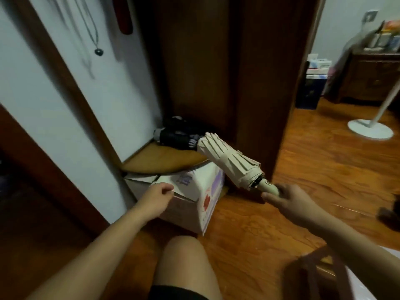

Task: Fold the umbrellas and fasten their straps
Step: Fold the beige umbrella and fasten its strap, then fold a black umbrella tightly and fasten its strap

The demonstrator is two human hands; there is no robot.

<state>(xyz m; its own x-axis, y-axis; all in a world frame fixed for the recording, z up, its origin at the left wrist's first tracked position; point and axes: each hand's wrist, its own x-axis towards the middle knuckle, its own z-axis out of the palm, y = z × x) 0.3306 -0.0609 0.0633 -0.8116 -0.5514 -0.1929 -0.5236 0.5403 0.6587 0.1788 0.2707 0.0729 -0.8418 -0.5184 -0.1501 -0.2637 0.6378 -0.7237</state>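
The beige umbrella [229,161] is held in the air by its handle, gripped in the right hand [287,202], w/ the canopy end angled up and away toward the cushion [160,159] that lies on top of the box [194,204]. Right fingers are curled round the handle. The left hand [158,198] is kept over the box's near edge, fingers loosely curled, nothing held. A dark umbrella [175,137] is seen lying at the cushion's far edge, against the wall corner. The beige canopy looks collapsed and pleated; whether its strap is fastened can't be told. Handling, as judged: light, w/ a stiff core but soft, slippery fabric, so pleats are prob. loosened easily if squeezed mid-canopy. The handle is best kept as the main hold, w/ the canopy wrapped by the free hand near the rib tips while the strap is drawn round. Ribs are thin and shouldn't be twisted hard.
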